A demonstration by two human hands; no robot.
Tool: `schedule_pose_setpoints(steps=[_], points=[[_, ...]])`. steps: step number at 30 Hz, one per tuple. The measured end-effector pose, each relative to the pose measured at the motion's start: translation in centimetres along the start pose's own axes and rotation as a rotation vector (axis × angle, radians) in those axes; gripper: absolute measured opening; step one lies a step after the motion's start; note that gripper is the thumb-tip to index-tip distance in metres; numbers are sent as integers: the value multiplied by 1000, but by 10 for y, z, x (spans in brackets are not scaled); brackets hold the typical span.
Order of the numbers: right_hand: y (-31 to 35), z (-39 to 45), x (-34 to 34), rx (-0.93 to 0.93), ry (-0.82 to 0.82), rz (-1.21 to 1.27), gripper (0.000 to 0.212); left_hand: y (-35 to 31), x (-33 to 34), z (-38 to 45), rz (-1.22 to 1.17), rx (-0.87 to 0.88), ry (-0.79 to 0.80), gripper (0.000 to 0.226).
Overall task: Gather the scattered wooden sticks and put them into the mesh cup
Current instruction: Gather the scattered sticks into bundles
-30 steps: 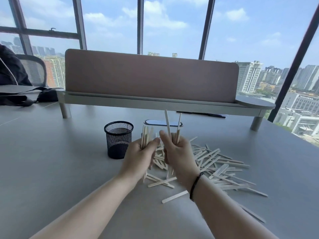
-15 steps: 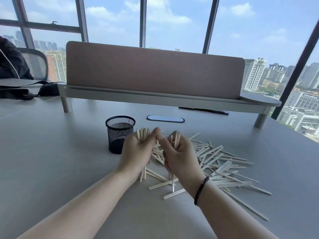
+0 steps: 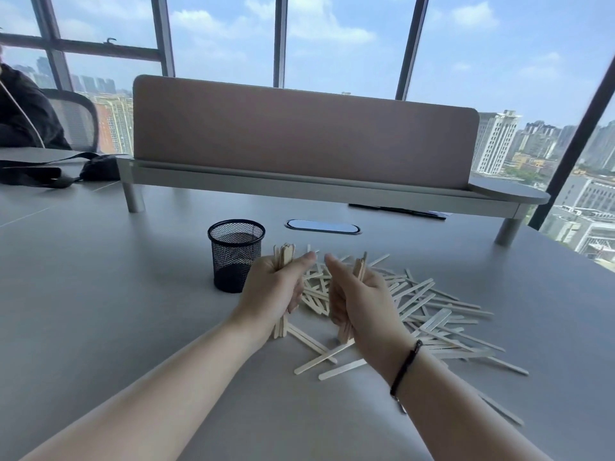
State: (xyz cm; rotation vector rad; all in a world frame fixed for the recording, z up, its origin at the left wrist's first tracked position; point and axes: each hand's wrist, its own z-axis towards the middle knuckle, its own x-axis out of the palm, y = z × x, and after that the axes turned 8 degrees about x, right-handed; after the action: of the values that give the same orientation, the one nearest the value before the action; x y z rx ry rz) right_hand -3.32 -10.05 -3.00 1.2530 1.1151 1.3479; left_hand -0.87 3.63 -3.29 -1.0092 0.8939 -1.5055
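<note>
Both hands hover over the grey desk (image 3: 100, 294), each wrapped round its own upright bundle of wooden sticks. The left hand (image 3: 278, 289) grips a thick bundle (image 3: 285, 256) whose tops rise above the fist and whose lower ends show below it, touching or nearly touching the desk. The right hand (image 3: 357, 299), with a dark band at the wrist, grips a thinner bundle (image 3: 360, 266), thumb stretched toward the left thumb but apart from it. The black mesh cup (image 3: 235, 254) stands upright just left of the left hand, no sticks rising above its rim. The scattered sticks (image 3: 429, 314) lie in a loose pile beneath and to the right of the hands. A pink divider screen (image 3: 299, 134) stands behind.
</note>
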Motion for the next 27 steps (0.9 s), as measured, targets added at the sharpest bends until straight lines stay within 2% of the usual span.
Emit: schedule_pose_setpoints(steps=[4,7,10,13,18,22,27], points=[[1,-3,3,15,-41,7,59,0,-2,0,77,42,-17,55],[10,-3,7,75,-71,104,66,-6,-1,4,20,-28,-48,62],[23,8,17,122,-53,212,60,-31,-6,18,-86,-57,-89,67],[49,35,43,72,-30,234,60,-71,-23,48,-181,24,-151,61],[86,88,103,-17,-1,229,58,-100,-54,98,-131,133,-285,66],[76,123,136,-27,-47,124,52,-75,-78,117,24,111,-336,56],[49,142,143,-1,-80,11,28,-37,-93,123,377,168,-311,46]])
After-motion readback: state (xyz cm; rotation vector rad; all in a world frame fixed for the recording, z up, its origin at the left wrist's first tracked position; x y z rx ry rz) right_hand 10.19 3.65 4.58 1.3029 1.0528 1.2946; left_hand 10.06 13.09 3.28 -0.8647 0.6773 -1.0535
